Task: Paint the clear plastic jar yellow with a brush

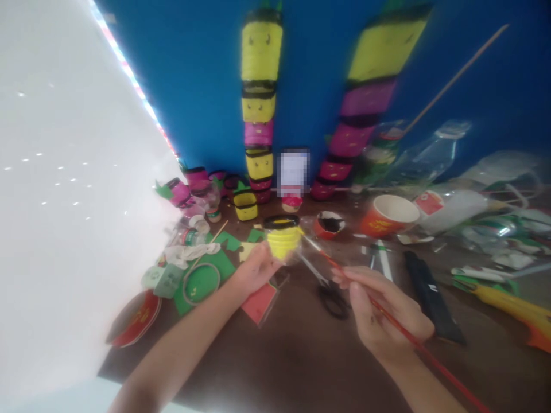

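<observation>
My left hand (257,267) is closed around the base of a small yellow painted cup with a black rim (283,236), held up over the brown table (293,355). My right hand (383,312) pinches a long red paintbrush (400,330) whose tip points toward the yellow cup. The picture is blurred by motion.
Stacks of yellow and pink painted cups (259,109) lean on the blue wall. An orange paper cup (387,215) lies on its side, a small cup of black paint (329,223) beside it. Scissors (329,292), a black strip (433,298), green cut-outs (202,281), plastic bottles (430,155) and a red bowl (135,318) crowd the table.
</observation>
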`<state>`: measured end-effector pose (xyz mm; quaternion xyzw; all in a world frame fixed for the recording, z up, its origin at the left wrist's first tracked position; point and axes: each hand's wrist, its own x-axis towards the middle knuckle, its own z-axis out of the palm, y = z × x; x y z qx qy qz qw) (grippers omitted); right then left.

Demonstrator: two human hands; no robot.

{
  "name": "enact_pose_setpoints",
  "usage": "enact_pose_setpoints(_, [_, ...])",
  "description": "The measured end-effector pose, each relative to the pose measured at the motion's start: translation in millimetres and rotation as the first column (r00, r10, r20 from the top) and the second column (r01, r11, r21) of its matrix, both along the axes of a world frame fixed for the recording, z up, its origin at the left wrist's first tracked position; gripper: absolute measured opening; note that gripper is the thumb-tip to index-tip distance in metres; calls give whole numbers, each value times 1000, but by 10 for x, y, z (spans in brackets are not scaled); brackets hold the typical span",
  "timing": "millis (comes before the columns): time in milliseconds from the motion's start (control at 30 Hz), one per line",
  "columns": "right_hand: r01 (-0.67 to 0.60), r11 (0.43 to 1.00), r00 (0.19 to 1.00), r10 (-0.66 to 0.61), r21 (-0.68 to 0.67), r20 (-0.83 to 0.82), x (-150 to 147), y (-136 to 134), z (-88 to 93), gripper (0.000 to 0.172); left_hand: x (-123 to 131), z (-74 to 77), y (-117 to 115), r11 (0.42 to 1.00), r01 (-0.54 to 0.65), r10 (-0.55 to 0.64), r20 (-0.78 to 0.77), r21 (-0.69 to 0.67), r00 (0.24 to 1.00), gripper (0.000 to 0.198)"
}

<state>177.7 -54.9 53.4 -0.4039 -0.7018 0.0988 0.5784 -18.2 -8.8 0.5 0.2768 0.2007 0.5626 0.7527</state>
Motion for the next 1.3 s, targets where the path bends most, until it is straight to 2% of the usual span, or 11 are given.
enact_pose_setpoints(400, [-13, 1000, 999, 13, -7, 36, -7, 10, 62, 16, 1, 0, 15, 999, 3, -3, -10, 43, 1000, 41])
enact_pose_setpoints(733, [-12, 999, 997, 15, -37, 71, 64, 34, 82, 13, 5, -21, 20, 1000, -8, 8, 0, 8, 1000, 44])
enact_pose_setpoints(967, [-98, 992, 995, 97, -83, -20, 151, 82, 48, 15, 4, 0, 18, 1000, 10, -10, -16, -26, 1000, 45])
enact_pose_setpoints(1233, [-115, 993, 993, 114, -28, -37, 296, 120, 19, 14, 2, -27, 47, 1000, 2, -2, 8, -25, 1000, 45])
enact_pose_setpoints(1300, [-89, 995, 992, 86, -36, -98, 305, 114, -10, 12, 9, -11, 44, 999, -14, 14, 1, -30, 1000, 43])
